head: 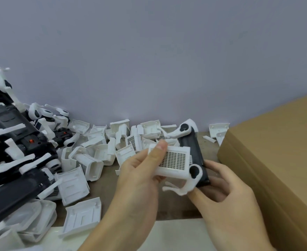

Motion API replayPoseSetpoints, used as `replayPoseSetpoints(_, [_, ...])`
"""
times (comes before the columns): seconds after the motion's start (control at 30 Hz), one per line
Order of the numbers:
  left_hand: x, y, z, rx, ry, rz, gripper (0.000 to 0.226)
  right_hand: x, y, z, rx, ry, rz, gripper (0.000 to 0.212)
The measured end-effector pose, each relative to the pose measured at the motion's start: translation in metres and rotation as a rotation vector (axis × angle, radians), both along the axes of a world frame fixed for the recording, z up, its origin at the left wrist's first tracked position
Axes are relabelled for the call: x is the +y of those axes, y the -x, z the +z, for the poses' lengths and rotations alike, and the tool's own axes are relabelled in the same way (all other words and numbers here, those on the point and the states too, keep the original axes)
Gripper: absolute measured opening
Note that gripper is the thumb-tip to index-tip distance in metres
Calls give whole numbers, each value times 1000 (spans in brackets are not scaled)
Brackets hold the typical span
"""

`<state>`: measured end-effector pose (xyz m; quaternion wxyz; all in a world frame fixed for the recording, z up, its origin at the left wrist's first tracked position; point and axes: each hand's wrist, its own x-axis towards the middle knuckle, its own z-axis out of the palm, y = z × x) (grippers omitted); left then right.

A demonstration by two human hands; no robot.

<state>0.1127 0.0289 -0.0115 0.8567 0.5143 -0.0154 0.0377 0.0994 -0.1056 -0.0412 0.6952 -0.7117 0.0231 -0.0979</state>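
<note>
Both hands work over the table's (105, 185) near edge. Left hand (140, 176) pinches a white grille (172, 161), thumb on its upper left corner and fingers curled beneath, holding it flat against the black bar (194, 156). Right hand (227, 194) grips the bar's near end from below, fingers wrapped under it. White brackets sit at both ends of the bar, the near bracket (190, 180) just above the right fingers. Loose white covers (82, 216) lie scattered on the table to the left, beside a heap of finished black-and-white units (13, 142). To the right stands a cardboard box (276, 160).
</note>
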Motion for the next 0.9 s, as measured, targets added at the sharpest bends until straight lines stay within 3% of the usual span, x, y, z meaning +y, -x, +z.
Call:
replayPoseSetpoints(0.1, [-3, 1, -1, 22, -51, -54, 42, 0, -1, -4, -58, 172, -47, 52])
replayPoseSetpoints(0.27, [-3, -2, -5, 117, -173, -118, 54, 3, -1, -9, -232, 331, -111, 60])
replayPoseSetpoints(0.4, [-3, -3, -7, 184, -202, -119, 31, 2, -1, -13, -345, 461, -110, 71])
replayPoseSetpoints(0.53, [-2, -2, -10, 163, -176, -117, 32, 3, 3, -11, -436, 541, -93, 79])
replayPoseSetpoints(0.67, [-4, -1, -8, 150, -138, -32, 24, 12, 12, 1, -338, 504, 11, 67])
replayPoseSetpoints(0.77, [-4, 1, -7, 150, -129, -23, 23, 18, 15, 4, -385, 515, -30, 58])
replayPoseSetpoints(0.9, [-4, 5, -5, 135, -115, -31, 24, 20, 12, 2, -463, 662, -131, 65])
